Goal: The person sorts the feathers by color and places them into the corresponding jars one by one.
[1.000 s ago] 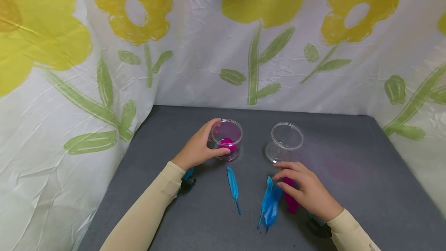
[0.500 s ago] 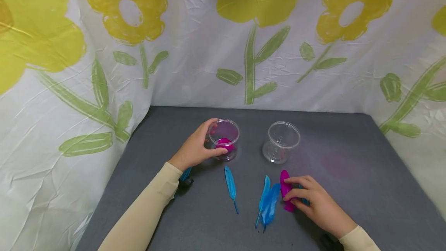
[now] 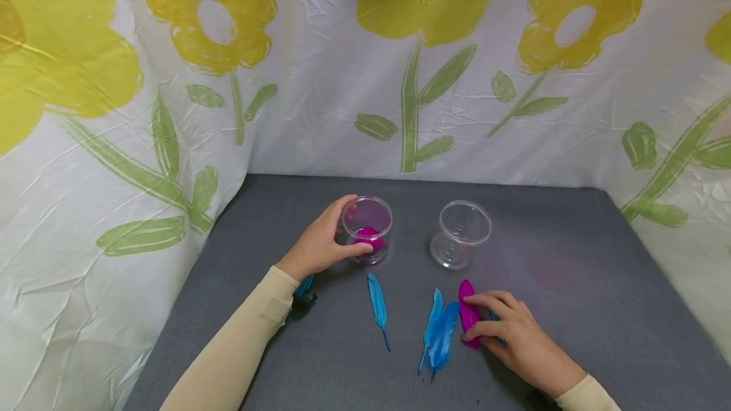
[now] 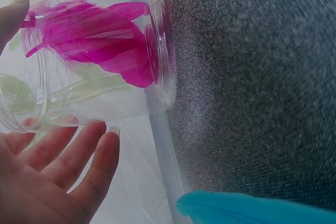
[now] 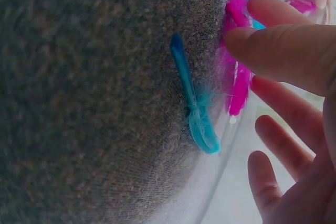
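My left hand [image 3: 320, 240] grips a clear plastic cup [image 3: 382, 221] by its side, thumb in front. Inside the cup lie magenta feathers [image 4: 100, 35], their quill ends near the rim in the left wrist view. My right hand [image 3: 528, 344] is at a magenta feather [image 3: 467, 309] on the table, thumb and index finger pinching it near its lower end. The other fingers [image 5: 281, 145] of that hand are spread. Partly behind the right hand is a blue feather [image 5: 197, 114], seen whole in the right wrist view.
Behind the right hand stands a second clear cup [image 3: 461, 227] with nothing in it. Two blue feathers [image 3: 440, 335] lie left of the magenta one. Another blue feather [image 3: 377, 303] lies before the held cup, and one [image 3: 304, 285] is partly behind the left wrist. Flowered cloth [image 3: 320, 113] surrounds the grey table [image 3: 342, 373].
My right hand has come down and back from above the blue feathers to the magenta feather, and its index finger has slid toward the lower end. The left hand keeps holding the cup.
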{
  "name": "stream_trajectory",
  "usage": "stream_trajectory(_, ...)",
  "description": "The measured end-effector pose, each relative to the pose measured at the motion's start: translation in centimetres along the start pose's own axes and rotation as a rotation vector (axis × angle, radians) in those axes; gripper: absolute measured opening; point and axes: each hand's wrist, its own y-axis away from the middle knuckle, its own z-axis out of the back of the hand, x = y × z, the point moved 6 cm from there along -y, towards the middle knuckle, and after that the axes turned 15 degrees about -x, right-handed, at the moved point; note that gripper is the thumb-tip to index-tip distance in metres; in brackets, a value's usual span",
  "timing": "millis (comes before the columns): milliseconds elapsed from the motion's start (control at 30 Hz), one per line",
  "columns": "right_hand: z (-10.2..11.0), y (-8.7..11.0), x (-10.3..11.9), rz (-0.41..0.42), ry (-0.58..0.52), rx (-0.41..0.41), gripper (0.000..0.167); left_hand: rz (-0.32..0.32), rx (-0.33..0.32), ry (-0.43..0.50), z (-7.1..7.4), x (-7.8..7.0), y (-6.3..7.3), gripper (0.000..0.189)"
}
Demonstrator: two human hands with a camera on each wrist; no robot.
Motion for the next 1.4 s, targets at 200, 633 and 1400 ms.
stream_trajectory(200,-0.18,-0.01,-0.04,0.003,-0.003,-0.010,0.056,0.005,0.001,0.000,0.00,-0.13,0.01,0.107)
stream_trajectory(633,-0.38,0.01,-0.18,-0.024,-0.004,0.012,0.051,0.006,-0.002,0.000,-0.09,0.02,-0.07,0.107)
stream_trajectory(1400,-0.29,-0.33,-0.36,-0.149,-0.049,0.034,0.049,0.003,0.002,0.002,-0.07,0.06,-0.01,0.108)
